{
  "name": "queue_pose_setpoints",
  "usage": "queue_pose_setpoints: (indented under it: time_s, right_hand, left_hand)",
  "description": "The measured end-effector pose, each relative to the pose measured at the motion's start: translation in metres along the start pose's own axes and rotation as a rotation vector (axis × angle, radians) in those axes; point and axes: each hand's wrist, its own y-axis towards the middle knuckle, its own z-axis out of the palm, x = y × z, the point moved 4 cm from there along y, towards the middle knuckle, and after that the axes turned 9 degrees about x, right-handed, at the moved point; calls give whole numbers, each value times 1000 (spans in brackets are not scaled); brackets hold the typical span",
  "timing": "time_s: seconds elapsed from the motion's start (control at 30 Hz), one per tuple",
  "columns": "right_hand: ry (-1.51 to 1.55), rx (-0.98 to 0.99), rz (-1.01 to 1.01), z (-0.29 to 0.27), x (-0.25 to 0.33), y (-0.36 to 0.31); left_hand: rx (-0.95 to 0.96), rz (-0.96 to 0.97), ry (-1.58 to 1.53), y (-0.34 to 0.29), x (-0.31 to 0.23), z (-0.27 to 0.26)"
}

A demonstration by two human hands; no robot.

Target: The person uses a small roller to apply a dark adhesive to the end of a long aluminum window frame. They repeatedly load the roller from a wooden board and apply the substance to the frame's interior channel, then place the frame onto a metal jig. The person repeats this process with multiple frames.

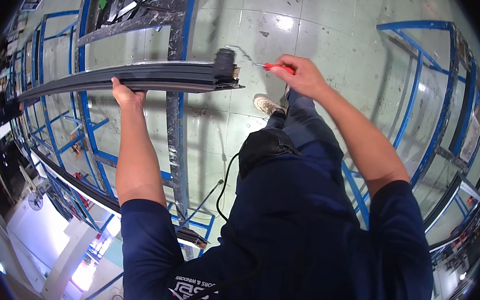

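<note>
A long dark grey metal profile (144, 75) stretches from the far left to just left of my feet, across a blue rack. My left hand (127, 93) grips its near edge, thumb along the side and fingers hidden beneath. Around the profile's right end sits a black ribbed bundle (223, 64), perhaps wound strip; I cannot make out its material. My right hand (302, 75) is closed on the red handle (278, 68) of a thin metal tool. Its slender shaft (247, 56) points left and seems bent at the tip, close by the bundle.
Blue metal racks stand at left (179, 117) and right (419, 96). Upper left, a tray (133, 6) holds offcuts and tools. Another person's dark sleeve (9, 111) shows at the profile's far end. My shoe (268, 104) rests on the green floor (266, 25).
</note>
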Motion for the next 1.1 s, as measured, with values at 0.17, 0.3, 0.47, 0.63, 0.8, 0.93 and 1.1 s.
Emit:
queue_pose_setpoints:
  time_s: [0.17, 0.3, 0.47, 0.63, 0.8, 0.93, 1.1]
  right_hand:
    - [85, -25, 27, -12, -38, -29]
    - [75, -16, 21, 2, -33, -23]
    - [75, -57, 117, -8, -54, -50]
    - [-4, -54, 93, 9, -35, -46]
    - [-19, -90, 95, 7, -50, -58]
    - [-40, -62, 80, 17, -37, -54]
    - [-74, -88, 136, 5, -48, -66]
  left_hand:
    - [23, 45, -16, 8, 1, -8]
    - [16, 55, -23, 9, 3, -8]
    - [10, 19, 14, -3, 1, 2]
    - [17, 13, 18, 2, 1, -2]
    - [3, 5, 18, -3, 1, 1]
    - [27, 12, 12, 9, 2, -10]
    - [22, 17, 15, 4, 1, -4]
